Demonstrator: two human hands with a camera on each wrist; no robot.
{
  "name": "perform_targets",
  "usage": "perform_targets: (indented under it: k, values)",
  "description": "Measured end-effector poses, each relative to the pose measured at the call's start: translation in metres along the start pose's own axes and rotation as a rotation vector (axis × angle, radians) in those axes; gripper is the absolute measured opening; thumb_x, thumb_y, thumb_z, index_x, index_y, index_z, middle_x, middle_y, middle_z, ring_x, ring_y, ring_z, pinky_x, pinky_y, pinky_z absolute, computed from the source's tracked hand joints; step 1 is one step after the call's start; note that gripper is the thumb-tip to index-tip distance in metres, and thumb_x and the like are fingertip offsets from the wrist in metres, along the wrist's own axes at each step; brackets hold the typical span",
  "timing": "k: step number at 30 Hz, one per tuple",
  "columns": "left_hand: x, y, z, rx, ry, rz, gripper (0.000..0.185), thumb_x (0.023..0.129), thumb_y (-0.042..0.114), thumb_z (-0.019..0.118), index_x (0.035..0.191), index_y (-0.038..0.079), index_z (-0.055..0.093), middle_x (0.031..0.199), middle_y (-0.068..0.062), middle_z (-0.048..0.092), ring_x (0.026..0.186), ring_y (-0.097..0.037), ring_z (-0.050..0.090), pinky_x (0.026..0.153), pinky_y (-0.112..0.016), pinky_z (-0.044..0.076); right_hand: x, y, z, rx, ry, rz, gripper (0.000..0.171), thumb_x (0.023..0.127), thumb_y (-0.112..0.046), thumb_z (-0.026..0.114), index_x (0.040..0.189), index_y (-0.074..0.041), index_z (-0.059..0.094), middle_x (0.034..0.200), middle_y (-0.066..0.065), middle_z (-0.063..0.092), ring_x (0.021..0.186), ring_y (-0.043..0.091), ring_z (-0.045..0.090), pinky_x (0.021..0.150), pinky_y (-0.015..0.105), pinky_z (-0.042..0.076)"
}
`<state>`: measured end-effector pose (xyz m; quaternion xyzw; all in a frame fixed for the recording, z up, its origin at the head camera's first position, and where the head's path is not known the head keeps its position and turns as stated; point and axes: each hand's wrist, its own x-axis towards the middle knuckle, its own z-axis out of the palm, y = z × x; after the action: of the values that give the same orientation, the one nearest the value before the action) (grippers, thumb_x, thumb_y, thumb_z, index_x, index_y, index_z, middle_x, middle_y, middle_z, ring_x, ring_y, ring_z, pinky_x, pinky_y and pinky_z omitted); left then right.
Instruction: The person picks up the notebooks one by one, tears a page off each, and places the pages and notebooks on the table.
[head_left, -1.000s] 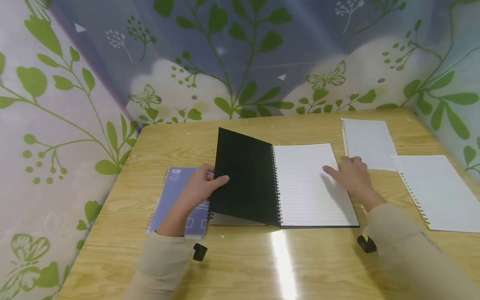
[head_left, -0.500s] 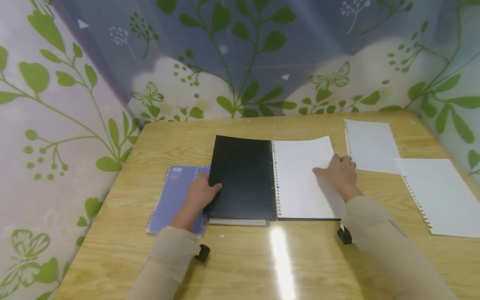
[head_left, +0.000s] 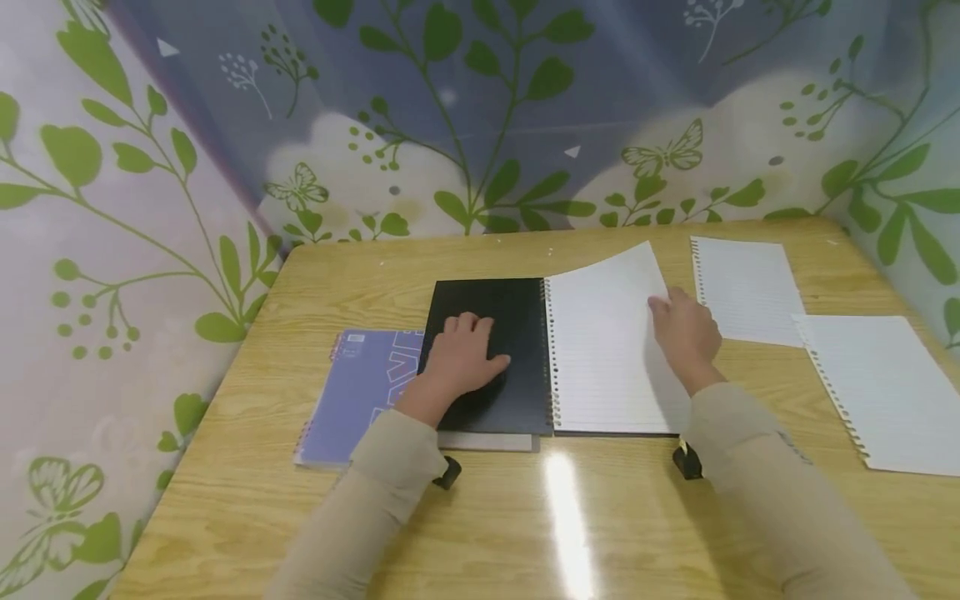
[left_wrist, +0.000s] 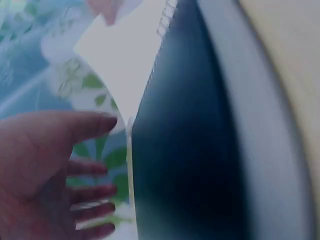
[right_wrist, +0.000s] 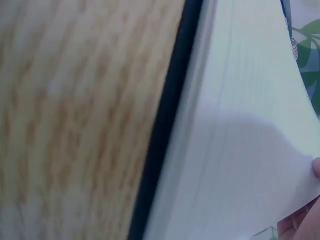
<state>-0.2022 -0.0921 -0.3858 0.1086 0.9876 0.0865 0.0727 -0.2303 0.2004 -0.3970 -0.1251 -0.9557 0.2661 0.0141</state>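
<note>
overhead, the head view showed a black notebook (head_left: 487, 350) lying open on the wooden worktop (head_left: 525, 517), its cover folded flat to the left. the left hand (head_left: 467, 360) rested palm down on that cover, fingers straight, grip released. the right hand (head_left: 684, 332) pinched the outer edge of the top lined page (head_left: 600, 342), whose far corner curled up off the stack. a purple notebook (head_left: 360, 396) lay partly under the black one on its left. two loose sheets (head_left: 746, 287) lay well apart on the right.

left wrist view, blurred: left hand (left_wrist: 45, 165) with fingers spread and relaxed beside the dark cover (left_wrist: 185, 150); the white page (left_wrist: 130, 60) stood raised beyond.

right wrist view, blurred: lifted page (right_wrist: 240, 150) above the notebook's dark edge; only a fingertip (right_wrist: 316, 167) showed at the paper's edge.
</note>
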Motion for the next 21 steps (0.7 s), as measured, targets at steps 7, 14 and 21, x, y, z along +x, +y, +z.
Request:
perform_targets:
  k: [7,14,21]
  values:
    - [0.046,0.025,0.005,0.016,-0.223,0.128,0.065,0.093,0.048,0.045,0.148,0.024,0.022,0.154,-0.008,0.017,0.143,-0.027,0.012,0.115,-0.044,0.017,0.002,-0.005,-0.003,0.003,-0.02,-0.048,0.049,0.099,-0.037,0.03,0.127,0.0,0.046,0.123,0.027,0.053,0.101,0.047,0.054,0.073,0.053,0.045]
    - [0.065,0.027,0.004,-0.016,-0.303,0.077,0.066,0.091,0.051,0.046,0.147,0.036,0.014,0.157,-0.002,0.004,0.144,-0.026,0.004,0.114,-0.049,0.014,0.01,-0.006,-0.006,-0.038,-0.022,-0.073,0.041,0.099,-0.032,0.027,0.103,0.0,0.052,0.094,0.023,0.057,0.076,0.036,0.052,0.056,0.042,0.04]
    - [0.069,0.033,0.006,0.017,-0.306,0.045,0.067,0.089,0.053,0.049,0.146,0.039,0.017,0.157,-0.001,0.006,0.144,-0.027,0.007,0.11,-0.051,0.024,0.018,0.01,-0.008,-0.028,-0.121,-0.022,0.047,0.099,-0.029,0.023,0.121,0.003,0.048,0.126,0.031,0.047,0.11,0.05,0.048,0.081,0.055,0.043]
